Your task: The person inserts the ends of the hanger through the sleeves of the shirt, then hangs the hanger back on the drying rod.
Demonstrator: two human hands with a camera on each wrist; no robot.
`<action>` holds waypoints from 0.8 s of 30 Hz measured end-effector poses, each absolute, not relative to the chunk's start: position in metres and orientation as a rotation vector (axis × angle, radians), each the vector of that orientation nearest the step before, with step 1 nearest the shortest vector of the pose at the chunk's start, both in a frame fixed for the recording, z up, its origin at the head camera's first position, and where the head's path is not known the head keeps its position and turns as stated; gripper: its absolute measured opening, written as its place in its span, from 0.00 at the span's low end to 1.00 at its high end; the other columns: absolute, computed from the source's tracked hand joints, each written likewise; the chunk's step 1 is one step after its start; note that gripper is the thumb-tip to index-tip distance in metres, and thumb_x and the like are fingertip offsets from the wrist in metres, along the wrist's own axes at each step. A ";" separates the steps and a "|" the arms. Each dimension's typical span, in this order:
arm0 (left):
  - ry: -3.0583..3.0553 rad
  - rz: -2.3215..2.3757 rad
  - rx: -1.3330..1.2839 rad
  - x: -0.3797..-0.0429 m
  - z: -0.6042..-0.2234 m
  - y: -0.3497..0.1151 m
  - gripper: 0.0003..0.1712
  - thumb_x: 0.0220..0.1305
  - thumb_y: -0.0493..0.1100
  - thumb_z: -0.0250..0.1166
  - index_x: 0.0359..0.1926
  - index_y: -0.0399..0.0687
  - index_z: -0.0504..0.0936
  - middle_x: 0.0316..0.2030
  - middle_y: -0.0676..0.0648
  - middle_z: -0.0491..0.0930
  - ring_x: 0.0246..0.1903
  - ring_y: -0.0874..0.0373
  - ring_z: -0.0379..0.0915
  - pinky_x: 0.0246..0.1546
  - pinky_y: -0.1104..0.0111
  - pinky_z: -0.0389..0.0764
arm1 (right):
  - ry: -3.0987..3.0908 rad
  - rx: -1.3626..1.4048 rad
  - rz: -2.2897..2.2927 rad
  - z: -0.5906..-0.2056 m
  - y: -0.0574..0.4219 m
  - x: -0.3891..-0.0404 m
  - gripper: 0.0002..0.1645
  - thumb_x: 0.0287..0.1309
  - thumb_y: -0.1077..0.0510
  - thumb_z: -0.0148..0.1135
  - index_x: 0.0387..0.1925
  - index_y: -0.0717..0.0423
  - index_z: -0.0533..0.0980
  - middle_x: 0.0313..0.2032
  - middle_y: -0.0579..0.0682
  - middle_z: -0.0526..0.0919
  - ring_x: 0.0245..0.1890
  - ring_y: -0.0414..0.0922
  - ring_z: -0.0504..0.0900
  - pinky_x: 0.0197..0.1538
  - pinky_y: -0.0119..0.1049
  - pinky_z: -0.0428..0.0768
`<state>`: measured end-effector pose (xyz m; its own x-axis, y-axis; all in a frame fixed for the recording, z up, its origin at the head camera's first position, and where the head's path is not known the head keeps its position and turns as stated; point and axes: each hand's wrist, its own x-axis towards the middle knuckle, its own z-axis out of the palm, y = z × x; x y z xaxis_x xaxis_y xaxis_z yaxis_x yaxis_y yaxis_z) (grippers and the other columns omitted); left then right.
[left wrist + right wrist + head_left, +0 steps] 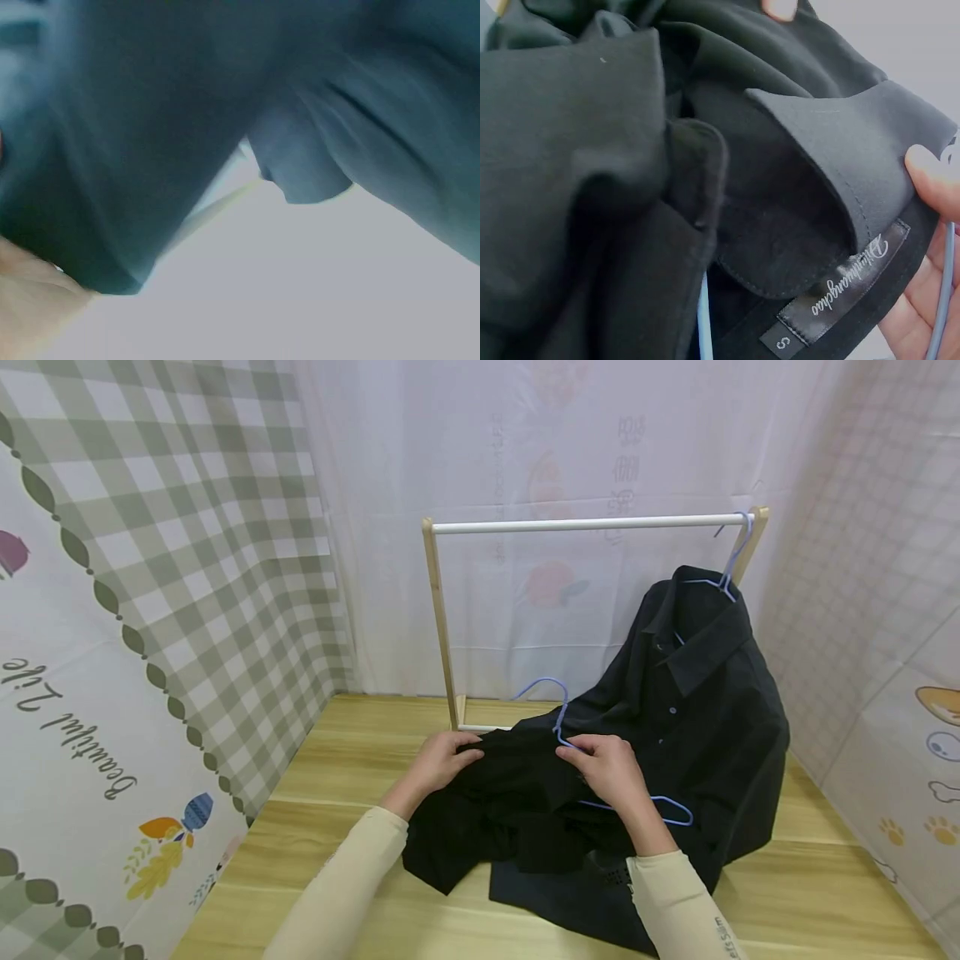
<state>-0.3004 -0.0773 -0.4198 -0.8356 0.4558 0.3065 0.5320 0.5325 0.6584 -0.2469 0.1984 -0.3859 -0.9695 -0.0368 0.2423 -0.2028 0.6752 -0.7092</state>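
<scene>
A black shirt (pixel 517 793) lies bunched between my two hands above the table. At its left, my left hand (pixel 442 762) pinches the cloth between thumb and fingers. My right hand (pixel 611 770) pinches the collar together with a blue hanger (pixel 562 697), whose hook rises above the cloth. The hanger's lower corner shows beside my right wrist; other parts of it are covered. In the right wrist view, the thumb presses the collar (pixel 862 142) near a label (pixel 847 292), with the hanger wire against the fingers. Dark cloth (pixel 135 150) fills much of the left wrist view.
A rack with a white rail (pixel 585 524) and wooden posts stands at the back. From its right end hangs another black shirt (pixel 720 677) on a blue hanger, close beside my right hand. Printed curtains (pixel 225 527) enclose the wooden table (pixel 300 827).
</scene>
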 end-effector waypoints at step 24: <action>-2.861 -1.716 -0.492 -0.281 -0.472 -0.164 0.17 0.71 0.46 0.62 0.46 0.35 0.84 0.38 0.47 0.84 0.39 0.54 0.78 0.43 0.60 0.78 | -2.560 -0.060 1.249 -0.378 0.231 -0.245 0.21 0.65 0.48 0.66 0.47 0.63 0.84 0.21 0.46 0.76 0.26 0.45 0.72 0.27 0.36 0.68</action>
<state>-0.2813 -0.1635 -0.4722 -0.9315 0.3607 -0.0470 0.1284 0.4468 0.8854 -0.2453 0.2309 -0.3780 -0.9566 0.1633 0.2414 -0.0897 0.6230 -0.7770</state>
